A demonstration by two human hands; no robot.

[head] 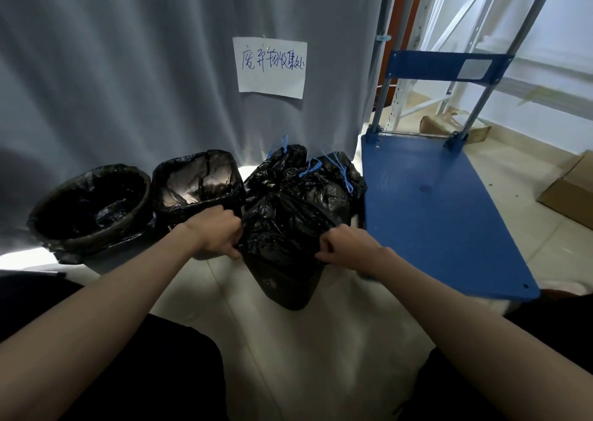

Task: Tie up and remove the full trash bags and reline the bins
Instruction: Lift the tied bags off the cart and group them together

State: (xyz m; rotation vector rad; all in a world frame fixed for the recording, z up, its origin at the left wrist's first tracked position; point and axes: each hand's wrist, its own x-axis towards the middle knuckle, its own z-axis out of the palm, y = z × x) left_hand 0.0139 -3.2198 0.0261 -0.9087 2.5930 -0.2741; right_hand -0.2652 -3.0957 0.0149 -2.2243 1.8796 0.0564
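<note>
Head view: left hand (215, 233) and right hand (345, 244), fingers closed on black liner (282, 228) over near bin (288, 287). Recommend stretching the hem evenly, seating it below the rim.

A blue platform cart (439, 202) stands on the tiled floor (321, 340); a handwritten paper sign (271, 67) hangs on the grey curtain (128, 67).

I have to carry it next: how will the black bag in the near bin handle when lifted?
The black bag looks thin and crinkled, so probably floppy, sagging between the left hand and right hand. Its glossy film may slip; grip bunched edges.
</note>
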